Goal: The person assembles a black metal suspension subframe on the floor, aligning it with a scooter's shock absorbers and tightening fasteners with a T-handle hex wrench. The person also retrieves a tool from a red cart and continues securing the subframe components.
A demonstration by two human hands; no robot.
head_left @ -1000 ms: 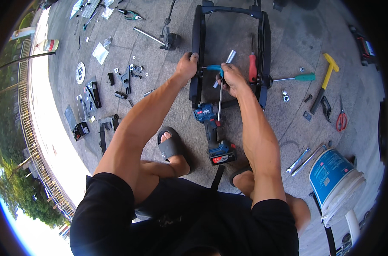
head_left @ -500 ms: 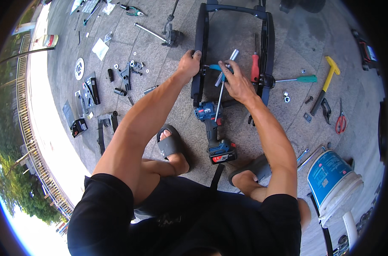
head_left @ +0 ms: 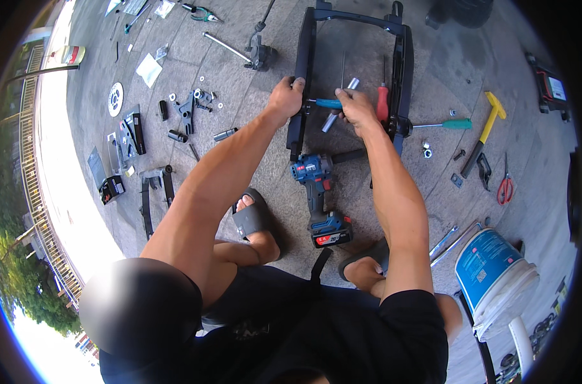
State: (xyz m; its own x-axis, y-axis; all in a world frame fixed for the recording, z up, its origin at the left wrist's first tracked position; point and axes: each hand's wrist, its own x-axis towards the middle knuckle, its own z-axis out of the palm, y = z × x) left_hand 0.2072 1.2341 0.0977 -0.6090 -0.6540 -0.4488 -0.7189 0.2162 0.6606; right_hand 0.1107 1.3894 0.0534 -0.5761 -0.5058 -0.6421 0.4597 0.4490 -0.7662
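Note:
A black metal frame [head_left: 309, 48] with two long side bars lies before me on the paving. My left hand [head_left: 286, 97] is closed round its left bar. Inside the frame, my right hand [head_left: 357, 109] grips a blue-handled T-handle hex key [head_left: 328, 103]. The key's short end meets the left bar beside my left hand, while its thin long shaft points away from me. Underneath lies a silver tube-like tool [head_left: 329, 121], partly covered by the key and hand. A red-handled screwdriver [head_left: 382, 102] rests along the right bar. Nearer me is a blue cordless drill [head_left: 313, 169].
To the right lie a green-handled screwdriver [head_left: 454, 123], a yellow hammer [head_left: 495, 105], red-handled scissors [head_left: 505, 191] and a blue-and-white bucket [head_left: 489, 262]. At left are a brake disc [head_left: 115, 99], a black bracket [head_left: 187, 114] and several loose parts. A ratchet [head_left: 226, 47] lies beyond.
My right hand has swung the hex key round: its long shaft pointed toward me before and points away now. My left hand stays on the left bar.

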